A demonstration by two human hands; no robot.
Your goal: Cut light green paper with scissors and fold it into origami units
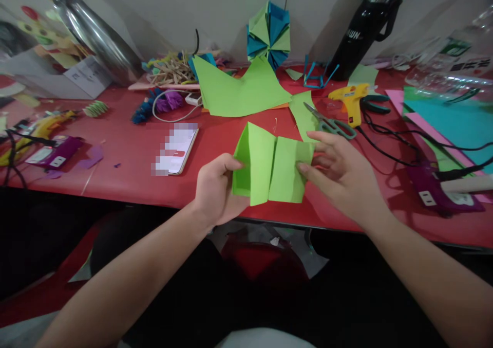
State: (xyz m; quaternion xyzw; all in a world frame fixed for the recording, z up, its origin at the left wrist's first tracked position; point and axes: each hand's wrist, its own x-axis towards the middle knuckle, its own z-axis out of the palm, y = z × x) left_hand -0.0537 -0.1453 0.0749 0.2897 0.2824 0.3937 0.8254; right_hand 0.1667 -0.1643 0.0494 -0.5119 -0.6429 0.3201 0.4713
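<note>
Paper [261, 168], bright green and folded into upright panels, sits at the middle of the frame, held up just over the front edge of the red table [127, 158]. The left hand [217, 186] pinches its left side, thumb at the hollow fold and fingers mostly hidden underneath; the right hand [342, 176] grips the right panel lightly, thumb on the front face, other fingers partly out of sight behind the edge. Holding it from both sides seems to stop the folds springing apart, and the panels face the wearer, probably so the crease between them can be watched. Whether the raised right forefinger touches the paper, I cannot tell. A large green sheet [242, 93] lies beyond, with a smaller green piece [302, 111] to its right and the scissors [322, 121] partly over it — handles toward the right hand, perhaps for easy reach. Next to them, a yellow glue gun [352, 98] rests on its side; its black cord [462, 172] and others tangle toward a purple power strip [442, 186] at the lower right, where they could snag the right arm. A phone [177, 150] lies flat left of centre, close enough to the left hand to be bumped — the nearest obstacle on that side. Coloured sheets [454, 116] and a black bottle [364, 34] fill the upper right.
</note>
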